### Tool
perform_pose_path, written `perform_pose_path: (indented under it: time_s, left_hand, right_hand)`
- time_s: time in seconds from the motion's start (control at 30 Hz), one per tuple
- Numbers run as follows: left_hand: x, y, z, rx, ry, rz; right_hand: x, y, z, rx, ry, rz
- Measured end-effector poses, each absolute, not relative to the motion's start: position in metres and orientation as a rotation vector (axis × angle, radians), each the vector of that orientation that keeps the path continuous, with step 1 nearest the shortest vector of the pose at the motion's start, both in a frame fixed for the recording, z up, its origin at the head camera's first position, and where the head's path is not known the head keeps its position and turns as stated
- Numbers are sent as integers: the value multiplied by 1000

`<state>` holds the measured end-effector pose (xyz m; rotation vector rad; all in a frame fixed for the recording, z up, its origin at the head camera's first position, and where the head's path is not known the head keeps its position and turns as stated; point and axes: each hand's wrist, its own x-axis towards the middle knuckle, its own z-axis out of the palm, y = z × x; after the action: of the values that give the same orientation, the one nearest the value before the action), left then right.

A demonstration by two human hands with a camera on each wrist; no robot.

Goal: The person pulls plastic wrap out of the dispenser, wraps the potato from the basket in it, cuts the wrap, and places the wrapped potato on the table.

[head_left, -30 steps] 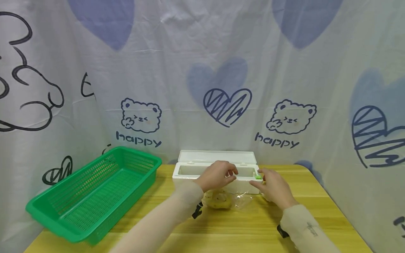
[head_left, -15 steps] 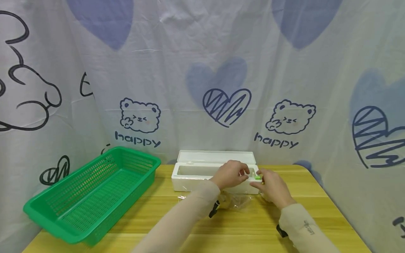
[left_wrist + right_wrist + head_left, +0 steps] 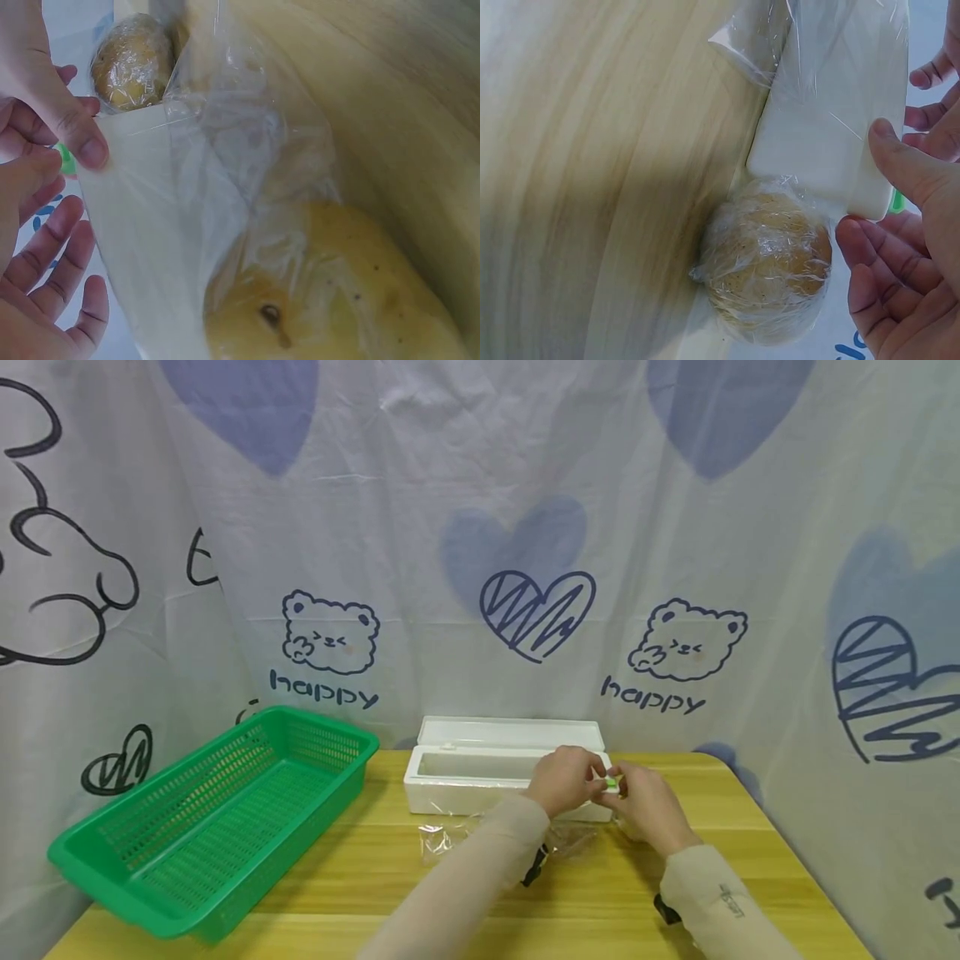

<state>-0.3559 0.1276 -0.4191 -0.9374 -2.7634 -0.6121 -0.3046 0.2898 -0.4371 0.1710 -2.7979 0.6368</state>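
Observation:
A white cling film dispenser [image 3: 450, 793] stands at the back of the table, lid up. Clear film [image 3: 232, 127] hangs from its front and lies over a potato [image 3: 337, 300]; in the head view my left sleeve hides that potato. My right hand [image 3: 648, 802] grips the dispenser's right end, thumb on the front wall. My left hand [image 3: 566, 781] reaches that end, a fingertip at the green slide cutter [image 3: 67, 159]. Its other fingers are loosely spread in the left wrist view. A film-wrapped potato [image 3: 769, 262] sits beside the right end, under my right hand.
A green perforated basket [image 3: 225, 827] stands on the left of the wooden table [image 3: 585, 910]. A patterned curtain [image 3: 420, 527] hangs right behind the dispenser and along both sides.
My left hand has moved right along the dispenser to the green slide cutter, its sleeve now covering the potato in the head view. My right hand has stayed at the right end.

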Motion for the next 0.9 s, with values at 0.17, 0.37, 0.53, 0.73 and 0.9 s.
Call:
perform_pose_path:
  time_s: [0.17, 0.37, 0.53, 0.73, 0.9]
  left_hand:
    - [-358, 129, -422, -905, -2771, -637]
    - [-361, 131, -426, -890, -2791, -683]
    - [-362, 132, -426, -890, -2794, -688]
    - [-361, 133, -426, -882, -2788, -688]
    - [-360, 131, -425, -903, -2782, -723]
  right_hand:
    - [-306, 291, -438, 146, -2811, 653]
    - [-309, 295, -439, 175, -2790, 678]
    - [-310, 298, -439, 207, -2778, 692]
    - [-309, 297, -437, 184, -2797, 708]
    - [-310, 296, -436, 178, -2802, 713]
